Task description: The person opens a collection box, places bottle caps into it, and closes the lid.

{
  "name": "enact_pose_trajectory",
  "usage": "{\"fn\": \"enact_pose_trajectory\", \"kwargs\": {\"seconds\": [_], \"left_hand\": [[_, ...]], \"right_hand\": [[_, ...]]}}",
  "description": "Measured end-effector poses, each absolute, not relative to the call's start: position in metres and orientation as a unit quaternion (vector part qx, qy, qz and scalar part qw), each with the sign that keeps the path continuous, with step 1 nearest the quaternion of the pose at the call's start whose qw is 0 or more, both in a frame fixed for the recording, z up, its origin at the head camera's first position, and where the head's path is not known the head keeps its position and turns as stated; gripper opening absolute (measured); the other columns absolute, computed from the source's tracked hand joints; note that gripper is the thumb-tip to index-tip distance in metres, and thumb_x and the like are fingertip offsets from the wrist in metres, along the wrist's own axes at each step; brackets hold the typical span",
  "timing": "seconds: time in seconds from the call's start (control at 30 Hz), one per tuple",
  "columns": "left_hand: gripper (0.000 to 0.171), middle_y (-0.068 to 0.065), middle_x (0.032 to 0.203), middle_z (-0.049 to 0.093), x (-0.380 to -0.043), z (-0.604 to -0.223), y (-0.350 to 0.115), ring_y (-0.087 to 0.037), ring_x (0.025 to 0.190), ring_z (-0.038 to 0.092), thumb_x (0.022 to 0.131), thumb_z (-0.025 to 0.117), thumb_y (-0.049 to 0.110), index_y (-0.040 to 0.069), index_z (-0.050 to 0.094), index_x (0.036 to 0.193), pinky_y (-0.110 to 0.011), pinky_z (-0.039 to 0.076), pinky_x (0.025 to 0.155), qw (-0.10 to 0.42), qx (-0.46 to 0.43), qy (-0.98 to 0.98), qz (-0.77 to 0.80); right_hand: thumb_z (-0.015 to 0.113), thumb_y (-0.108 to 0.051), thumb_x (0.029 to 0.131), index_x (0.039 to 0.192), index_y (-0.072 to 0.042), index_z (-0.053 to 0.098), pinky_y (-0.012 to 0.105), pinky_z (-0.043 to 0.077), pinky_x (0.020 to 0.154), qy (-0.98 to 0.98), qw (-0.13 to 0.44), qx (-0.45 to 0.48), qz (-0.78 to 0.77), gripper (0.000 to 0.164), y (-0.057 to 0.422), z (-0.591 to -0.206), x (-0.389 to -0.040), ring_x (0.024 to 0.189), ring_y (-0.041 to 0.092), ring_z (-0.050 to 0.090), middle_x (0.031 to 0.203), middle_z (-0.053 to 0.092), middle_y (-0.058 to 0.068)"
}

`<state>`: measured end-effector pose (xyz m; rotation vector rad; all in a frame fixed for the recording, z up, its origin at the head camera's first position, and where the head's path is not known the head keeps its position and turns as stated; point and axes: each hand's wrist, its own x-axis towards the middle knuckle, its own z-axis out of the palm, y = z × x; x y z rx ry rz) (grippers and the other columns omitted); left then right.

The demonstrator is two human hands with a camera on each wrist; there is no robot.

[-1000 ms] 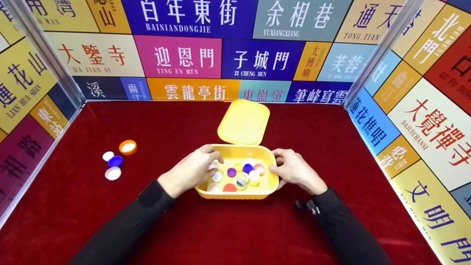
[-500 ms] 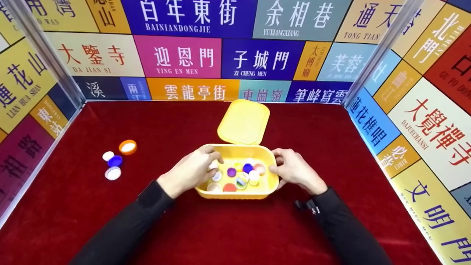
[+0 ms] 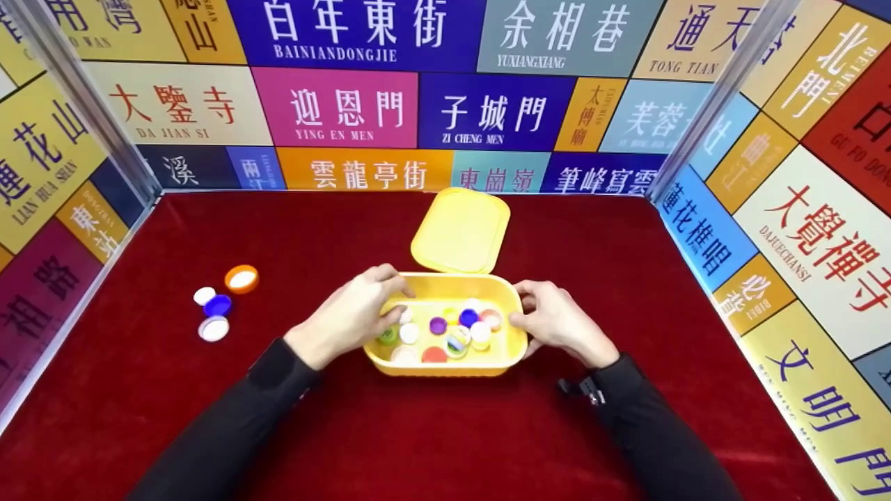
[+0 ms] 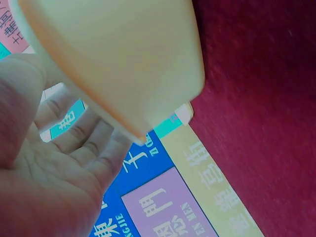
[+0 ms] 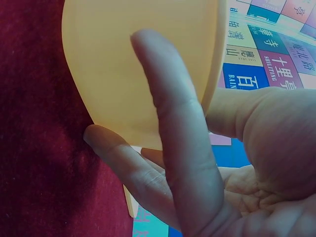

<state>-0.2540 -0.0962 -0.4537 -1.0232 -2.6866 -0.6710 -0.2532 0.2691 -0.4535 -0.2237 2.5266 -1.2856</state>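
Observation:
A yellow plastic box sits on the red cloth with several bottle caps inside, among them a purple one, a dark blue one and a green one. My left hand hovers over the box's left rim, fingers loosely bent, no cap visible in them. The left wrist view shows that hand behind the rim. My right hand grips the right end, thumb over the rim; in the right wrist view its fingers lie along the outer wall.
Behind the box lies its yellow lid. To the left, on the red cloth, are loose caps: an orange one, a blue one and white ones. Printed panels enclose the back and sides.
My left hand has risen slightly and shifted left, out of the box toward its rim, which uncovers the green cap. The right hand has kept its hold on the box.

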Motion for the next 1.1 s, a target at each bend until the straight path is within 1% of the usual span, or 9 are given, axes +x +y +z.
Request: {"fn": "enact_pose_trajectory", "kwargs": {"seconds": [0.07,0.2,0.3,0.4,0.6,0.77,0.87,1.0,1.1], "left_hand": [[0.024,-0.014,0.125,0.075,-0.256,-0.452,-0.101,-0.029,0.109,0.071,0.104,0.087,0.013,0.008,0.083,0.127,-0.044,0.067,0.098,0.098,-0.337,-0.906,-0.237],[0.023,-0.015,0.125,0.076,-0.261,-0.451,-0.114,-0.031,0.112,0.073,0.105,0.083,0.009,0.007,0.083,0.128,-0.046,0.067,0.102,0.123,-0.328,-0.904,-0.245],[0.024,-0.014,0.127,0.077,-0.265,-0.451,-0.125,-0.031,0.115,0.074,0.106,0.081,0.009,0.009,0.083,0.130,-0.047,0.067,0.107,0.135,-0.310,-0.907,-0.251],[0.025,-0.013,0.129,0.077,-0.268,-0.453,-0.137,-0.032,0.118,0.075,0.108,0.080,0.012,0.011,0.082,0.133,-0.049,0.067,0.110,0.135,-0.287,-0.912,-0.262],[0.027,-0.016,0.130,0.077,-0.278,-0.462,-0.167,-0.036,0.123,0.075,0.107,0.080,0.011,0.008,0.082,0.134,-0.055,0.064,0.114,0.145,-0.250,-0.915,-0.280],[0.028,-0.021,0.133,0.075,-0.286,-0.474,-0.193,-0.044,0.126,0.071,0.106,0.080,0.010,0.005,0.082,0.134,-0.060,0.058,0.117,0.144,-0.212,-0.927,-0.273],[0.029,-0.025,0.134,0.072,-0.289,-0.480,-0.209,-0.051,0.128,0.067,0.105,0.078,0.007,0.002,0.081,0.134,-0.065,0.054,0.117,0.151,-0.190,-0.933,-0.264],[0.031,-0.030,0.139,0.068,-0.291,-0.483,-0.227,-0.058,0.130,0.062,0.104,0.077,0.007,0.001,0.081,0.135,-0.074,0.055,0.107,0.168,-0.148,-0.943,-0.246],[0.035,-0.034,0.144,0.064,-0.293,-0.484,-0.240,-0.062,0.133,0.058,0.103,0.076,0.008,0.000,0.079,0.137,-0.081,0.053,0.102,0.168,-0.107,-0.950,-0.242]], "right_hand": [[0.072,-0.001,0.103,0.146,0.004,0.071,0.045,0.071,0.061,0.879,0.148,-0.078,-0.447,0.043,0.269,-0.454,-0.253,0.086,0.035,0.087,0.122,0.086,0.028],[0.072,-0.002,0.102,0.146,0.003,0.072,0.045,0.071,0.061,0.881,0.146,-0.076,-0.444,0.043,0.268,-0.453,-0.253,0.086,0.035,0.087,0.122,0.086,0.027],[0.072,-0.002,0.103,0.146,0.003,0.072,0.045,0.071,0.060,0.881,0.145,-0.076,-0.443,0.043,0.268,-0.453,-0.252,0.086,0.035,0.087,0.122,0.086,0.027],[0.073,-0.001,0.103,0.146,0.003,0.072,0.044,0.071,0.060,0.883,0.143,-0.076,-0.441,0.043,0.268,-0.453,-0.253,0.086,0.035,0.087,0.122,0.086,0.028],[0.073,-0.002,0.104,0.147,0.003,0.071,0.045,0.071,0.061,0.881,0.145,-0.073,-0.445,0.044,0.268,-0.455,-0.253,0.086,0.035,0.087,0.123,0.085,0.027],[0.072,-0.001,0.104,0.147,0.003,0.071,0.047,0.071,0.061,0.879,0.144,-0.072,-0.448,0.044,0.268,-0.454,-0.253,0.085,0.035,0.087,0.123,0.085,0.027],[0.072,-0.001,0.104,0.146,0.004,0.071,0.048,0.071,0.061,0.880,0.142,-0.074,-0.447,0.043,0.268,-0.454,-0.252,0.085,0.035,0.087,0.122,0.085,0.028],[0.072,0.000,0.103,0.146,0.004,0.071,0.046,0.071,0.061,0.879,0.143,-0.076,-0.449,0.043,0.268,-0.454,-0.252,0.085,0.034,0.087,0.122,0.085,0.028],[0.072,0.000,0.103,0.146,0.004,0.071,0.045,0.071,0.060,0.878,0.143,-0.075,-0.450,0.043,0.268,-0.453,-0.251,0.084,0.033,0.087,0.122,0.085,0.028]]}}
